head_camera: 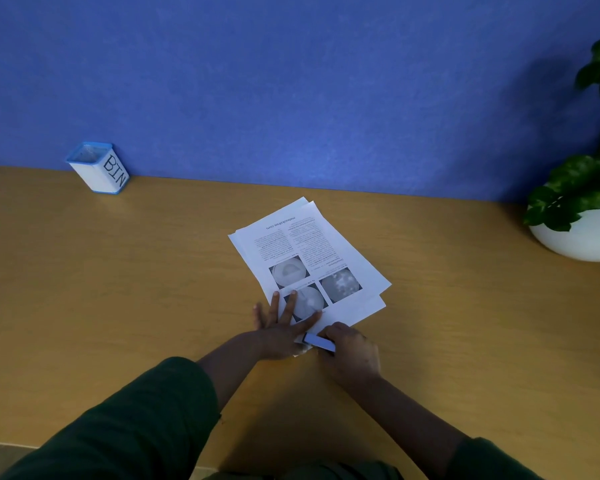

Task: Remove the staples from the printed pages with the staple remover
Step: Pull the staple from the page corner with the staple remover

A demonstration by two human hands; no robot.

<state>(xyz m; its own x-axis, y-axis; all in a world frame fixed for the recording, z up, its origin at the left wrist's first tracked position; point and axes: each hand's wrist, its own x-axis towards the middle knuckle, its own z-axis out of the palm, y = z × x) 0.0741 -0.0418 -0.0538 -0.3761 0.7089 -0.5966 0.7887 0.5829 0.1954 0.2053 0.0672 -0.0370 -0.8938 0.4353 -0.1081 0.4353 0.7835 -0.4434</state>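
Note:
A small stack of printed pages with text and grey round pictures lies at an angle in the middle of the wooden desk. My left hand rests flat on the stack's near corner, fingers spread. My right hand is closed around a light blue staple remover, whose tip sits at that same near corner, beside my left thumb. The staple itself is hidden under the tool and my hands.
A white and blue pen cup marked BIN stands at the back left against the blue wall. A white round pot with a green plant sits at the right edge. Bare desk lies to the left and right of the pages.

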